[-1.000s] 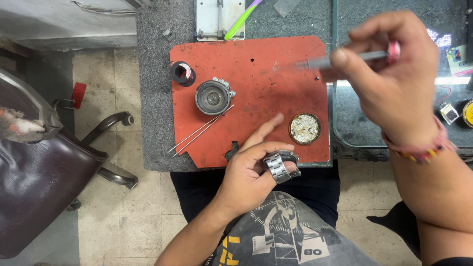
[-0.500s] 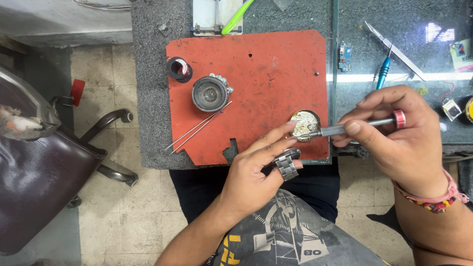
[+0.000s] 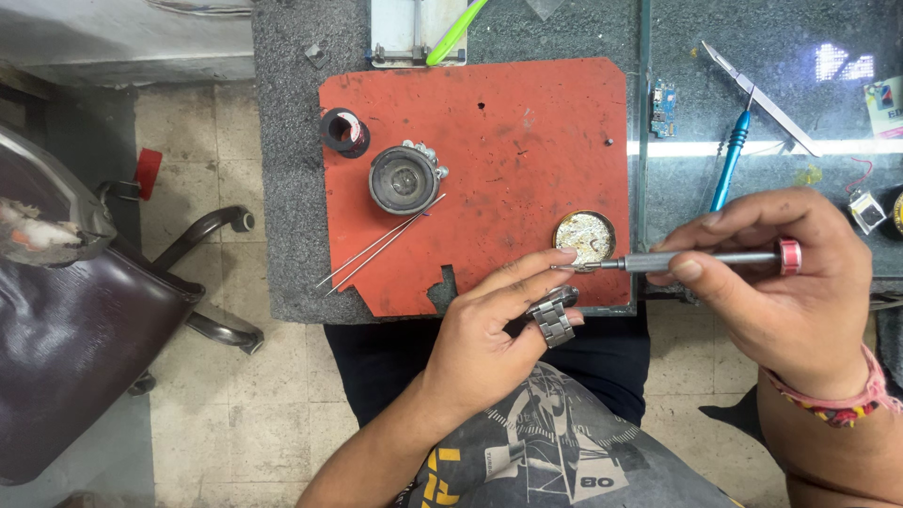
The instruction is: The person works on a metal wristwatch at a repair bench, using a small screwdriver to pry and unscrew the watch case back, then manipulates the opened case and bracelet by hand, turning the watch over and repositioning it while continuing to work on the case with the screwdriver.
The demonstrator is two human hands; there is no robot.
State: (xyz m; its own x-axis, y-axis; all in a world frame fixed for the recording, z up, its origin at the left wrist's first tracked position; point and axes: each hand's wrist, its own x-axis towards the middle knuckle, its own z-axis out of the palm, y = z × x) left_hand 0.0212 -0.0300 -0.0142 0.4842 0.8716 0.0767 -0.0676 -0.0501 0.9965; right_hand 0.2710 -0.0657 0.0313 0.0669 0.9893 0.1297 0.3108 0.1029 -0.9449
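A slim screwdriver (image 3: 701, 260) is pinched level in the closed right hand (image 3: 781, 292), long axis pointing left, tip at the round watch case (image 3: 583, 237) on the red mat (image 3: 508, 141), steadied by left hand (image 3: 499, 325) fingertips (metal band curled beneath).

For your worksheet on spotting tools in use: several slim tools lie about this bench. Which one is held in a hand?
The grey screwdriver with the red cap, in the right hand. The blue tool and tweezers lie untouched on the glass.
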